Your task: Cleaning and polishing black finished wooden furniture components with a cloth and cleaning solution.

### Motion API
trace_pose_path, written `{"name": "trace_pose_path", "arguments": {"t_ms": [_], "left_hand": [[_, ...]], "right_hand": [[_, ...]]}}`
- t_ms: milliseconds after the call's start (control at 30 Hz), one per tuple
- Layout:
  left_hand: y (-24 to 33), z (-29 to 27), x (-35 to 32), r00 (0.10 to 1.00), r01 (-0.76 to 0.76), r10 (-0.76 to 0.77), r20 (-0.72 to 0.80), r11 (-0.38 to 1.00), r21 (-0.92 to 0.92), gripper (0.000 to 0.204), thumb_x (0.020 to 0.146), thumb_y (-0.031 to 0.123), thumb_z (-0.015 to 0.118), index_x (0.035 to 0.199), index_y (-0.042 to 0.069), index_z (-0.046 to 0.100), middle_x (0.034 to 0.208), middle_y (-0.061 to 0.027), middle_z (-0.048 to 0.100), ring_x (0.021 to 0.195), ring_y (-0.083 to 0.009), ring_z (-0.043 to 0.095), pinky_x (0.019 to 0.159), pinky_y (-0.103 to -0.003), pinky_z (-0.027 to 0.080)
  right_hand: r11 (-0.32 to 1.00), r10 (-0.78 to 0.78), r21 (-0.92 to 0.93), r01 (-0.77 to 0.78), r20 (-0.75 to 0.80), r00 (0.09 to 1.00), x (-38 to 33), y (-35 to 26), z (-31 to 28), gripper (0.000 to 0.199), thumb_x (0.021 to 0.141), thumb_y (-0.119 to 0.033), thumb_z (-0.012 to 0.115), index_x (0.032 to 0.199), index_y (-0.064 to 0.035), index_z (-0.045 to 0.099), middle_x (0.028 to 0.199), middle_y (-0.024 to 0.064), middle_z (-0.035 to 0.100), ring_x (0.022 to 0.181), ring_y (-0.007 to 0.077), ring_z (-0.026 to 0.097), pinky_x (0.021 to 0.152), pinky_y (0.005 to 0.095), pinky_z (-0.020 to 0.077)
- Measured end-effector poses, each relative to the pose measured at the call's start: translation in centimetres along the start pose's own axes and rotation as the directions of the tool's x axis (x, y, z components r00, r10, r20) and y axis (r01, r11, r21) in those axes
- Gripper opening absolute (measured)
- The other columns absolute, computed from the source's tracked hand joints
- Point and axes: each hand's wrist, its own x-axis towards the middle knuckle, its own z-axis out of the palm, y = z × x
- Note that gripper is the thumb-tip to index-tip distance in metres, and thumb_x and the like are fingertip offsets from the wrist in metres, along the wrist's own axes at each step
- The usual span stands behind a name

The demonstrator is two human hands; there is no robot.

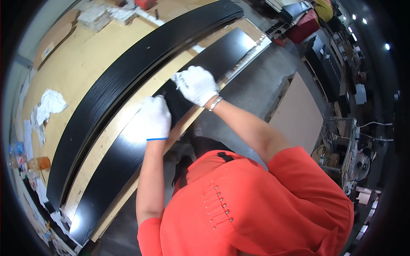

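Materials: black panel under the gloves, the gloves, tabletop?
Black panel: glossy black, possibly coated wood; bright glare shows sheen, core unclear.
Gloves: matte white, probably knit fabric; soft, close-fitting.
Tabletop: pale yellow, perhaps plywood; wood-like tone, type uncertain.

There were two long, narrow black wood-grained panels (111, 87) (121, 158), two white-gloved hands (156, 118) (197, 86), one silver metal wristband (215, 103), one red short-sleeved fabric shirt (273, 200), one large beige rectangular board (297, 112), one clear bottle of amber liquid (39, 164) and one pale yellow wooden desk (102, 55).

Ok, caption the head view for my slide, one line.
White-gloved left hand and right hand at the near black panel, the far black panel beside it on the table.
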Motion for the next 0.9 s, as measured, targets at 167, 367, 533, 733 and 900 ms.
{"name": "trace_pose_path", "arguments": {"t_ms": [167, 367, 533, 733, 900], "left_hand": [[1.9, 0.7, 0.8, 0.998, -0.062, 0.061, 0.026, 0.997, 0.043, 0.011, 0.088, 0.012, 0.065, 0.083, 0.007, 0.072, 0.083, -0.0157, 0.064, 0.077, -0.0352, 0.064, 0.071, -0.046, 0.053], [7.0, 6.2, 4.1, 0.986, -0.021, 0.040, -0.160, 0.993, 0.120, 0.009, 0.091, 0.017, 0.067, 0.092, 0.012, 0.075, 0.081, -0.0117, 0.064, 0.074, -0.0325, 0.065, 0.063, -0.045, 0.053], [15.6, 10.3, 10.2, 0.981, -0.194, 0.194, -0.003, 0.981, -0.017, 0.012, 0.088, 0.013, 0.069, 0.096, 0.006, 0.074, 0.086, -0.0143, 0.065, 0.080, -0.0332, 0.066, 0.072, -0.045, 0.055], [18.5, 14.1, 13.1, 0.983, -0.165, 0.170, -0.066, 0.983, 0.076, 0.012, 0.091, 0.014, 0.064, 0.090, 0.008, 0.075, 0.080, -0.0161, 0.066, 0.079, -0.0352, 0.066, 0.072, -0.046, 0.054], [20.8, 16.2, 17.6, 0.994, -0.104, 0.105, -0.016, 0.993, 0.063, 0.014, 0.092, 0.015, 0.062, 0.087, 0.006, 0.071, 0.079, -0.0171, 0.064, 0.077, -0.0362, 0.065, 0.069, -0.048, 0.051]], "right_hand": [[0.963, -0.118, 0.247, 0.111, 0.013, 0.993, -2.9, 2.3, -2.1, 0.017, 0.096, -0.027, 0.062, 0.083, -0.0180, 0.070, 0.077, 0.0051, 0.060, 0.073, 0.0259, 0.060, 0.063, 0.0404, 0.0504], [0.904, 0.065, 0.337, -0.264, 0.501, 0.863, -15.6, 13.1, -6.7, 0.019, 0.093, -0.032, 0.061, 0.099, -0.0226, 0.077, 0.090, 0.0025, 0.069, 0.089, 0.0235, 0.067, 0.080, 0.0396, 0.0557], [0.915, 0.322, -0.035, -0.401, 0.660, 0.679, -18.7, 27.3, -9.1, 0.024, 0.094, -0.036, 0.058, 0.097, -0.0259, 0.079, 0.093, 0.0028, 0.073, 0.096, 0.0245, 0.068, 0.087, 0.0396, 0.0568], [0.747, 0.618, -0.065, -0.661, 0.435, 0.655, -19.7, 38.8, -8.5, 0.025, 0.095, -0.033, 0.060, 0.086, -0.0135, 0.073, 0.088, 0.0084, 0.070, 0.089, 0.0301, 0.068, 0.081, 0.0433, 0.0548], [0.729, 0.576, 0.052, -0.683, 0.494, 0.652, -20.8, 40.2, -8.3, 0.021, 0.093, -0.030, 0.064, 0.087, -0.0132, 0.074, 0.088, 0.0103, 0.070, 0.086, 0.0327, 0.068, 0.078, 0.0447, 0.0546]]}}
